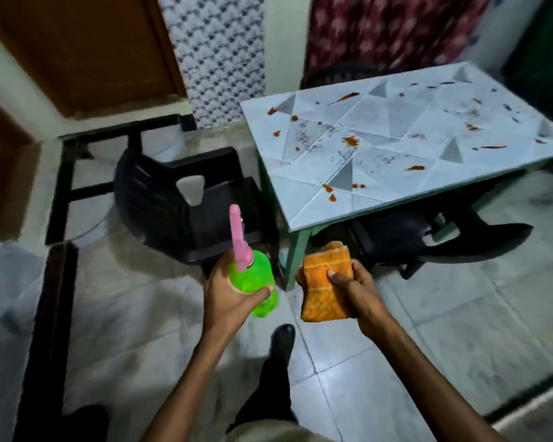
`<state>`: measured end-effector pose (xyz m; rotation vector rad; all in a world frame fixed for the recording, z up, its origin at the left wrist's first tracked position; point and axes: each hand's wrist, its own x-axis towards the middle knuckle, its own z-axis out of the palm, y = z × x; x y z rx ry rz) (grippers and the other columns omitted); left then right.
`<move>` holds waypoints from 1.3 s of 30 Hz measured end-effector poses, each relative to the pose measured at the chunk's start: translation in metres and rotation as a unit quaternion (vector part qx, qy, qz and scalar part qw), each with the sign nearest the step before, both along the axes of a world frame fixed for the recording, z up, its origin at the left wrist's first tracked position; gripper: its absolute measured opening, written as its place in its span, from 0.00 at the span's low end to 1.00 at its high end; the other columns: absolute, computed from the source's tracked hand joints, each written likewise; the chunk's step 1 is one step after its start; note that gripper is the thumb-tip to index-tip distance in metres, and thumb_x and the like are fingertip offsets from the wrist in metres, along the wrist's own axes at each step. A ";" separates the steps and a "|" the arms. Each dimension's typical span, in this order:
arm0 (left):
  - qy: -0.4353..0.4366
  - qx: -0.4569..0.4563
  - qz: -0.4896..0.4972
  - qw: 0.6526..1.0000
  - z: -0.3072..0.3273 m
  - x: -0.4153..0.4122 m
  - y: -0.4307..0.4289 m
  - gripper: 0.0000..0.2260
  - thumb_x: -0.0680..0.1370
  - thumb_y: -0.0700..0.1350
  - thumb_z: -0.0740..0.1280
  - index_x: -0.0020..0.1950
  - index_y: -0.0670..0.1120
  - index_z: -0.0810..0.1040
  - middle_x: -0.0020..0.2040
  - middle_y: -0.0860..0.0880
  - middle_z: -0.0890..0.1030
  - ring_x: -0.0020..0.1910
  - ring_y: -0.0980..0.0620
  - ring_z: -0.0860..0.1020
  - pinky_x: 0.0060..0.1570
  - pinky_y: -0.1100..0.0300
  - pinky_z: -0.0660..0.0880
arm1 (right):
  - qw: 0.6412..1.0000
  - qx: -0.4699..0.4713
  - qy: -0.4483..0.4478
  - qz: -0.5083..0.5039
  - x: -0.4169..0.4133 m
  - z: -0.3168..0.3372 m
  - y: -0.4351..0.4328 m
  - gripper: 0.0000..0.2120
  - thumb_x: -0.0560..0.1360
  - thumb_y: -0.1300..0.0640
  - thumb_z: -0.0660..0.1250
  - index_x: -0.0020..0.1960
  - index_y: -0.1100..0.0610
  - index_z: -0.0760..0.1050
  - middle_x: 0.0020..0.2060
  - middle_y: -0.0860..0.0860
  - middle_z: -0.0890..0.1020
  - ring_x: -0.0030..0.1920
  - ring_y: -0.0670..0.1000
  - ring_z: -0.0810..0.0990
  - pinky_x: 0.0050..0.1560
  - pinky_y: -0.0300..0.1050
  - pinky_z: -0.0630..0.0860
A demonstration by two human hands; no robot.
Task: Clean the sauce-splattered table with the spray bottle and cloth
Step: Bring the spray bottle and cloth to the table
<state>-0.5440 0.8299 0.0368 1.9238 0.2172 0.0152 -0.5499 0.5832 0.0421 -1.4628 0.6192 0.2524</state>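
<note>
A pale blue-grey table (393,122) with a triangle pattern stands ahead and to the right, its top spattered with red-orange sauce streaks and blobs (351,141). My left hand (227,298) grips a green spray bottle (256,282) with a pink nozzle pointing up. My right hand (355,285) holds a folded orange cloth (324,288), thumb pressed on top. Both hands are held in front of me, below the table's near corner and short of it.
A black plastic chair (179,199) stands left of the table. Another dark chair (434,237) is tucked under the table's front edge. A brown door (77,52) and patterned curtains are behind. My dark shoe (281,342) is on the pale tiled floor.
</note>
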 end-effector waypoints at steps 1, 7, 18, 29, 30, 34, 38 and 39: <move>-0.015 0.000 -0.021 1.000 0.004 0.015 -0.010 0.36 0.55 0.54 0.81 0.62 0.58 0.75 0.55 0.55 0.82 0.55 0.53 0.81 0.57 0.51 0.78 | 1.000 -0.005 -0.003 -0.012 0.008 0.002 -0.009 0.09 0.78 0.59 0.70 0.55 0.50 0.75 0.52 0.52 0.84 0.52 0.55 0.83 0.52 0.57 0.82; -0.069 -0.007 -0.136 0.988 0.028 0.128 -0.107 0.31 0.57 0.49 0.80 0.57 0.63 0.76 0.52 0.54 0.83 0.51 0.55 0.82 0.53 0.53 0.79 | 0.994 -0.039 -0.014 -0.097 0.064 0.012 -0.091 0.09 0.78 0.58 0.70 0.56 0.49 0.75 0.54 0.51 0.84 0.53 0.55 0.83 0.55 0.57 0.81; -0.059 -0.002 -0.268 0.962 0.049 0.230 -0.311 0.29 0.56 0.51 0.83 0.53 0.63 0.76 0.48 0.57 0.84 0.49 0.55 0.83 0.52 0.53 0.80 | 0.970 -0.049 -0.039 -0.235 0.113 0.025 -0.259 0.10 0.77 0.61 0.69 0.57 0.52 0.75 0.52 0.51 0.83 0.52 0.53 0.83 0.49 0.51 0.81; -0.069 0.005 -0.220 0.973 0.046 0.236 -0.526 0.34 0.55 0.56 0.80 0.59 0.56 0.75 0.53 0.53 0.82 0.52 0.52 0.81 0.55 0.48 0.78 | 0.974 -0.015 -0.051 -0.220 0.126 0.022 -0.493 0.11 0.77 0.62 0.70 0.57 0.52 0.76 0.52 0.51 0.84 0.51 0.53 0.83 0.46 0.48 0.80; -0.068 0.010 -0.206 0.976 0.050 0.233 -0.543 0.34 0.55 0.56 0.80 0.59 0.56 0.75 0.53 0.54 0.82 0.52 0.52 0.81 0.55 0.49 0.78 | 0.975 -0.012 -0.051 -0.216 0.128 0.023 -0.512 0.11 0.77 0.62 0.70 0.57 0.52 0.76 0.53 0.52 0.84 0.52 0.53 0.83 0.47 0.49 0.81; -0.072 -0.008 -0.167 0.983 0.057 0.229 -0.610 0.35 0.54 0.57 0.79 0.59 0.56 0.75 0.53 0.53 0.81 0.52 0.51 0.80 0.55 0.50 0.78 | 0.982 -0.003 -0.061 -0.177 0.145 0.030 -0.587 0.11 0.76 0.62 0.71 0.57 0.54 0.77 0.52 0.52 0.85 0.52 0.54 0.85 0.53 0.54 0.82; -0.034 -0.021 -0.144 0.989 0.052 0.240 -0.663 0.36 0.52 0.54 0.80 0.60 0.57 0.75 0.52 0.54 0.81 0.52 0.52 0.80 0.52 0.51 0.79 | 0.983 0.018 -0.065 -0.169 0.173 0.027 -0.645 0.11 0.77 0.62 0.71 0.58 0.54 0.77 0.52 0.52 0.86 0.51 0.55 0.86 0.52 0.54 0.83; -0.028 -0.024 -0.136 0.990 0.052 0.244 -0.680 0.34 0.54 0.51 0.81 0.58 0.57 0.76 0.50 0.55 0.82 0.49 0.54 0.81 0.49 0.52 0.79 | 0.984 0.022 -0.064 -0.164 0.185 0.025 -0.661 0.11 0.77 0.62 0.71 0.58 0.54 0.77 0.52 0.52 0.86 0.51 0.55 0.86 0.51 0.53 0.83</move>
